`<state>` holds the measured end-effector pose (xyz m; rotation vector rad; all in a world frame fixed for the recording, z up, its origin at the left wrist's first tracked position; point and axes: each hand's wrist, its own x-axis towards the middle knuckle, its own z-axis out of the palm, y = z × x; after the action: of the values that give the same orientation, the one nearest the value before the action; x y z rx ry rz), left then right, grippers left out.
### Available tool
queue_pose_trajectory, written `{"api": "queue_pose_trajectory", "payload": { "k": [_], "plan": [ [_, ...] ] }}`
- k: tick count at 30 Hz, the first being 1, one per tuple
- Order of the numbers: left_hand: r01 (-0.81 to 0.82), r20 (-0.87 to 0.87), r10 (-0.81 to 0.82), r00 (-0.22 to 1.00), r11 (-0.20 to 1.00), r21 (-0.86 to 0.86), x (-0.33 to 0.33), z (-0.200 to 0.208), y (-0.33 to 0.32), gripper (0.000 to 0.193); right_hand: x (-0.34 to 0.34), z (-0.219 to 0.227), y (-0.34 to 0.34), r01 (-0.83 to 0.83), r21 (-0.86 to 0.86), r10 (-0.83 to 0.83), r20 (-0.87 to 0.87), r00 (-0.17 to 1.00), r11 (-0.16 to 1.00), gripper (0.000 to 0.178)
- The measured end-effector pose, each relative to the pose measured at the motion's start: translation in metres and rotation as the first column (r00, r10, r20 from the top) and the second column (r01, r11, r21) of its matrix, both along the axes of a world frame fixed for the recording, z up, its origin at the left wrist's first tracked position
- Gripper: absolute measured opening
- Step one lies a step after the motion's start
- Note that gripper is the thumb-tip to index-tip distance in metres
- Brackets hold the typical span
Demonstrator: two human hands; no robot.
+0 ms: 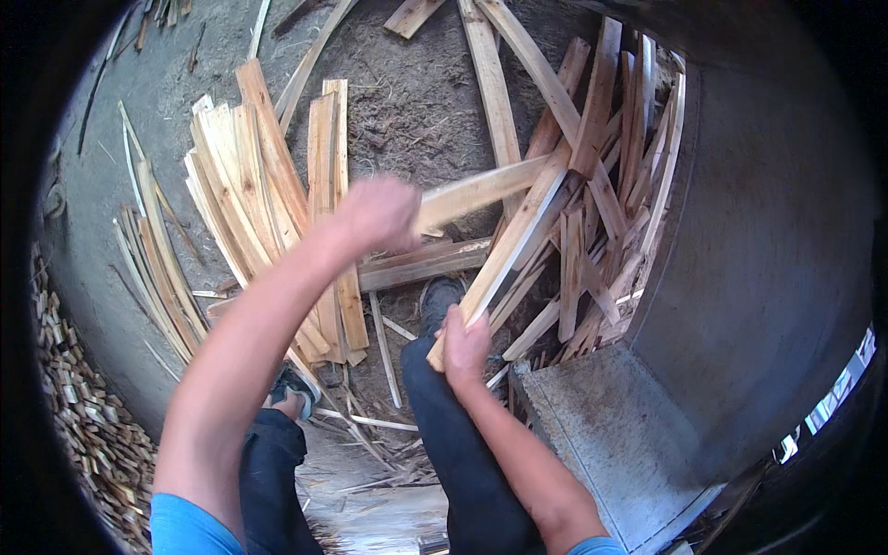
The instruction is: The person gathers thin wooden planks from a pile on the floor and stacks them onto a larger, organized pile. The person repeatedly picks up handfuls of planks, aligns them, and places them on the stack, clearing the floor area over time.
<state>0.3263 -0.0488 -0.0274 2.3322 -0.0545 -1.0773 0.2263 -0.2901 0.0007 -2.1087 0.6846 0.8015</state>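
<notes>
My left hand (379, 215), slightly blurred, is closed at the near end of a short wooden plank (486, 191); the plank stretches right toward the heap. My right hand (464, 350) grips the lower end of a longer wooden board (518, 236), just above my right knee. That board slants up and away to the right, and its far part meets the short plank. Left of my left hand lies a layered stack of pale boards (245, 176), with narrower boards (326, 148) beside it.
A jumbled heap of boards (592, 185) leans by a large grey metal panel (758, 231) on the right. A metal ledge (610, 435) sits below it. Thin slats (157, 268) lie at left, near a pile of small wood pieces (79, 398). A thick beam (425, 264) crosses the ground ahead.
</notes>
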Motion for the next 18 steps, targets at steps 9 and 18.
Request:
{"api": "queue_pose_trajectory", "payload": {
  "k": [9, 18],
  "plan": [
    [-0.941, -0.523, 0.784, 0.335, 0.25, -0.227, -0.22, 0.102, -0.062, 0.047, -0.075, 0.089, 0.054, -0.32, 0.25, 0.344, -0.056, 0.937, 0.914, 0.047],
    [-0.991, -0.157, 0.983, 0.094, 0.107, 0.077, -0.271, 0.083, -0.043, 0.069, 0.012, 0.058, 0.095, -0.901, 0.082, 0.886, 0.164, 0.434, 0.427, 0.056]
  ]
}}
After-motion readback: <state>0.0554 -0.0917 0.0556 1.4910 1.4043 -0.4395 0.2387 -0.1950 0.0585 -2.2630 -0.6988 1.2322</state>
